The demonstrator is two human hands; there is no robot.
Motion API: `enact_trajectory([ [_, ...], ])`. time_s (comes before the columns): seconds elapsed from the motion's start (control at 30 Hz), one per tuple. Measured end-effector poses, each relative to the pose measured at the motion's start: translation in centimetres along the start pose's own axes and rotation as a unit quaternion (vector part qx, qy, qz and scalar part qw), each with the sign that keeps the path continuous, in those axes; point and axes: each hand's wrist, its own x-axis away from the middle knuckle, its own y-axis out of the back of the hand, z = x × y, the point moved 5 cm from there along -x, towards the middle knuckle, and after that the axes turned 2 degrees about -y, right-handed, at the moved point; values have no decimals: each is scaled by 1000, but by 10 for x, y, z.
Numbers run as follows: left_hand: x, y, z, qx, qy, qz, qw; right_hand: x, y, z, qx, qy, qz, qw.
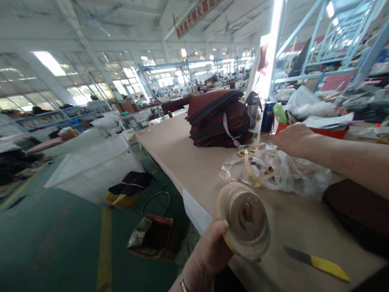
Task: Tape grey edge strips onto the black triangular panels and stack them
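Note:
My left hand (212, 247) is closed round a roll of clear tape (246, 219), held just above the near edge of the beige table (173, 150). My right hand (293, 140) reaches across from the right, fingers curled down onto a crumpled clear plastic bag (285, 172) with yellowish strips inside it. What the right fingers grip under the hand is hidden. A stack of dark red-brown fabric pieces (219, 119), tied with a white strip, lies further back on the table.
A knife with a yellow handle (317, 261) lies at the near right. A blue can (268, 117), a dark flask (253, 109) and a red tray (328, 130) stand behind. Dark cloth (355, 207) lies at right. Bags (152, 237) sit on the green floor.

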Motion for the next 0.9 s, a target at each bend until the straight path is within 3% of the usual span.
enact_trajectory([
  [0.1, 14, -10, 9, -58, -7, -17, 998, 30, -1, 7, 8, 5, 46, 999],
  [0.17, 22, -16, 16, -88, 27, -10, 996, 67, -7, 20, -33, 45, 63, 996],
  [0.27, 35, -22, 30, -135, 110, -2, 985, 140, -20, 41, -237, 97, 65, 964],
  [0.33, 43, -26, 41, -165, 162, 4, 973, 192, -31, 46, -393, 61, 58, 916],
  [0.5, 48, -56, 68, -188, 225, 76, 953, 306, -61, 46, -619, -161, 72, 765],
  [0.6, 44, -77, 82, -268, 211, 122, 932, 353, -75, 54, -708, -249, 76, 657],
  [0.7, 41, -94, 97, -375, 168, 137, 901, 384, -87, 58, -790, -331, 15, 517],
  [0.73, 41, -98, 103, -399, 160, 137, 893, 391, -90, 60, -806, -345, 4, 482],
  [0.8, 41, -105, 115, -425, 148, 134, 883, 403, -94, 64, -818, -344, 11, 460],
  [0.9, 40, -117, 129, -463, 117, 137, 868, 412, -92, 74, -829, -297, 48, 471],
])
